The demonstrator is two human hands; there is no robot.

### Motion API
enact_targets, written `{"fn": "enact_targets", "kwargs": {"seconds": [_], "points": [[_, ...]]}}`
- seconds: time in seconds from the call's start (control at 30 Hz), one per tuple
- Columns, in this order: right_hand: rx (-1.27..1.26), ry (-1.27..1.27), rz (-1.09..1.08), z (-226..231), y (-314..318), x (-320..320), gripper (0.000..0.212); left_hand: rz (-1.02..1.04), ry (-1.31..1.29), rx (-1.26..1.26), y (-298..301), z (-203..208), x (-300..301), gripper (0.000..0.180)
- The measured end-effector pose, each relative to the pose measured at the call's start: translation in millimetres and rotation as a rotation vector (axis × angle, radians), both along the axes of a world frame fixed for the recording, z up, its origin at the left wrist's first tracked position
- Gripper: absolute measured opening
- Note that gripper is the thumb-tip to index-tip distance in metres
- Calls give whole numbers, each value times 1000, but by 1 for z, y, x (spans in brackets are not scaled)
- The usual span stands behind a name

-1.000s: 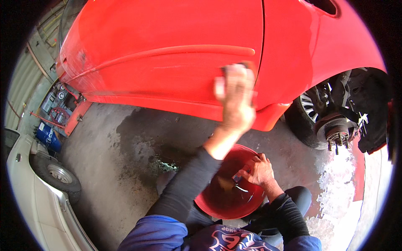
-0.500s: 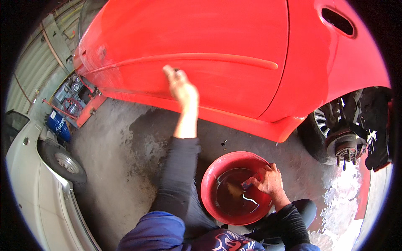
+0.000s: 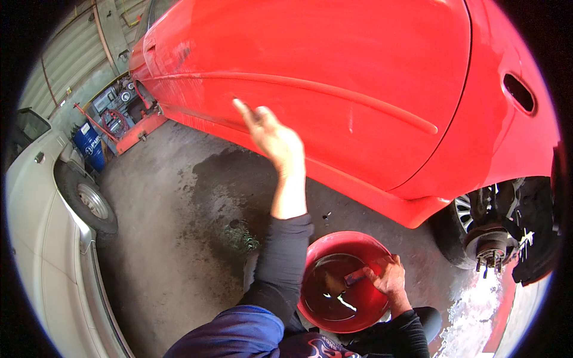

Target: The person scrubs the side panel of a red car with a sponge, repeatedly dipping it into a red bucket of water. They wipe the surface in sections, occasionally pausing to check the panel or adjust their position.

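Observation:
My left hand [image 3: 279, 142] is raised at the lower part of a red car door [image 3: 334, 137], below its moulding strip. One finger stretches forward, the others are bent, and a small dark piece I cannot make out shows between them. My right hand [image 3: 391, 277] grips the right rim of a red basin [image 3: 316, 250]. At its thumb, inside the basin, is a small flat dark block [image 3: 356, 276]. Dark liquid [image 3: 328, 289] with bright reflections lies in the basin, which stands close in front of me.
A bare wheel hub [image 3: 492, 250] with studs sticks out at the right, beside a loose-looking tyre [image 3: 447, 238]. To the left stands a pale car [image 3: 48, 221]. Behind it are a blue drum [image 3: 89, 146] and a red jack-like frame [image 3: 140, 134]. The concrete floor [image 3: 149, 221] has wet patches.
The view has shifted, so the car door and basin sit further right and lower. My left hand stays near the door's lower panel; my right hand keeps its hold on the rim.

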State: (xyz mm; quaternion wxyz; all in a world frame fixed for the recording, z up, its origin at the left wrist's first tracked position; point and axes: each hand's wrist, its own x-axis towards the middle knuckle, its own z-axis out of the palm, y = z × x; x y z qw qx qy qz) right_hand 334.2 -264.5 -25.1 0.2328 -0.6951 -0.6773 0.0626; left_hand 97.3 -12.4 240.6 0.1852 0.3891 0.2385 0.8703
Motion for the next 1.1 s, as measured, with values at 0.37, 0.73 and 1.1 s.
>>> {"fn": "enact_targets", "kwargs": {"seconds": [0.37, 0.73, 1.1], "points": [[-2, -76, 38, -3, -1, 2, 44, 202, 386, -185, 82, -34, 19, 72], [-162, -157, -50, 10, 3, -10, 52, -53, 355, -539, 253, 12, -238, 42], [-138, -153, -67, 10, 2, -8, 49, 271, 792, -37, -42, -95, 163, 85]]}}
